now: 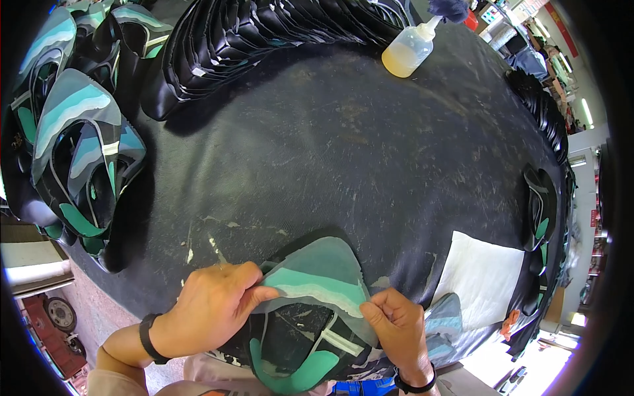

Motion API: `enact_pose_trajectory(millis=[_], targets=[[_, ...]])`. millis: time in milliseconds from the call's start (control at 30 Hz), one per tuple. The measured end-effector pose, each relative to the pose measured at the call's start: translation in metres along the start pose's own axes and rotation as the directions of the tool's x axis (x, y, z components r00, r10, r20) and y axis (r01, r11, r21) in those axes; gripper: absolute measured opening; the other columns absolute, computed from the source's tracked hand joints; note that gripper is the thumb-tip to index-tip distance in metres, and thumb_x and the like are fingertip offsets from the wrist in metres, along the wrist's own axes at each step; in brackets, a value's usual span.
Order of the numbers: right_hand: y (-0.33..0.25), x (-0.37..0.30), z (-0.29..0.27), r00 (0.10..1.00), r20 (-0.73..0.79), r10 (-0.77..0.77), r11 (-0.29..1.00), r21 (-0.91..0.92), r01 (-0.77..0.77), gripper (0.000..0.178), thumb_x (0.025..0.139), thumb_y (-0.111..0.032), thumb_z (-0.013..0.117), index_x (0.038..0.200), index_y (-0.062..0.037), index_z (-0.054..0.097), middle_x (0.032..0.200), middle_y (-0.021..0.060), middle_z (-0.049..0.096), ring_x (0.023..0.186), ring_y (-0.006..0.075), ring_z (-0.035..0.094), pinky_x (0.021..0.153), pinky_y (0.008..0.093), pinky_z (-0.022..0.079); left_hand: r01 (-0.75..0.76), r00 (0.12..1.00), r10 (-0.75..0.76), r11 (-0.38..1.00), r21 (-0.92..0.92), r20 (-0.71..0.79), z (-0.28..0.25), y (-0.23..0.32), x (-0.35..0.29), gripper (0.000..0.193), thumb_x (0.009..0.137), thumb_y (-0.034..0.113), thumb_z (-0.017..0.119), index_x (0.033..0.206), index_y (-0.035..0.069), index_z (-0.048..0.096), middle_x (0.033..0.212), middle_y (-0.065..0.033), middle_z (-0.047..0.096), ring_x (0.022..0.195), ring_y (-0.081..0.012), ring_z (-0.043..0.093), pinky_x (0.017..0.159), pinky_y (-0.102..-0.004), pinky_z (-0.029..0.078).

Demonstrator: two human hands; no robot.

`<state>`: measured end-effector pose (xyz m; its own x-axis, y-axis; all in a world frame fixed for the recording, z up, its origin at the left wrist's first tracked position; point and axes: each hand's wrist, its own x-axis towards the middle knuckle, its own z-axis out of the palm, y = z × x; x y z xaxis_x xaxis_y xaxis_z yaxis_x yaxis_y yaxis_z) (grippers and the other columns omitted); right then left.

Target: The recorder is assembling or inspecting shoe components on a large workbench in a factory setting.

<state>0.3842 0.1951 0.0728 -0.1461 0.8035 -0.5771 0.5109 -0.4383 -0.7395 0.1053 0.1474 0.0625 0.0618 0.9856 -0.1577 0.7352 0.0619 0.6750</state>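
Close to me at the table's near edge is a shoe upper [323, 254] in grey, teal and white wavy bands, with a green-lined collar opening toward me. My left hand [208, 307] pinches its left edge between thumb and fingers. On the opposite edge, my right hand [396, 323] grips the material between thumb and bent fingers. The front of the upper points away from me and rests on or just above the black table [330, 145]; I cannot tell which. Just right of my right hand lies another blue-grey patterned piece [444, 323], partly hidden.
Similar patterned uppers [66, 152] are heaped at the left. A long row of nested black shoe parts [264, 39] curves along the far side. Beside it stands a squeeze bottle [406, 53] of yellowish liquid. A white sheet [485, 277] and more uppers [540, 204] lie at the right.
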Motion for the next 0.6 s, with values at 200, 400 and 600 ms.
enact_pose_trajectory(millis=[200,400,600], targets=[[-0.007,0.001,-0.001,0.998,0.066,-0.003,0.995,-0.102,0.01,0.019,0.097,-0.009,0.072,0.084,0.0003,0.063,0.061,-0.0066,0.051,0.058,0.0,0.038,0.051,0.0223,0.029,-0.006,0.998,0.003,0.999,0.035,0.067,0.001,-0.001,0.005,0.028,0.095,0.027,0.074,0.085,0.005,0.058,0.064,-0.0133,0.059,0.059,-0.0363,0.063,0.053,-0.0432,0.048],[-0.011,0.006,0.006,0.996,-0.013,-0.089,0.969,-0.235,0.083,0.021,0.098,-0.011,0.071,0.084,0.0014,0.062,0.057,-0.0027,0.05,0.055,0.0012,0.039,0.048,0.0235,0.031,0.023,0.997,-0.023,1.0,0.009,0.078,-0.002,0.0,0.013,0.026,0.098,0.024,0.071,0.086,0.005,0.058,0.063,-0.0156,0.061,0.057,-0.0382,0.064,0.051,-0.0444,0.047],[-0.009,0.008,0.009,0.992,-0.042,-0.117,0.967,-0.231,0.104,0.023,0.1,-0.013,0.069,0.084,0.0016,0.061,0.055,-0.0007,0.053,0.048,0.0026,0.043,0.044,0.0257,0.033,-0.013,0.997,0.008,0.998,0.069,0.071,0.001,-0.001,0.019,0.035,0.1,0.03,0.068,0.082,0.003,0.053,0.056,-0.0172,0.056,0.052,-0.0392,0.061,0.047,-0.0458,0.045]])
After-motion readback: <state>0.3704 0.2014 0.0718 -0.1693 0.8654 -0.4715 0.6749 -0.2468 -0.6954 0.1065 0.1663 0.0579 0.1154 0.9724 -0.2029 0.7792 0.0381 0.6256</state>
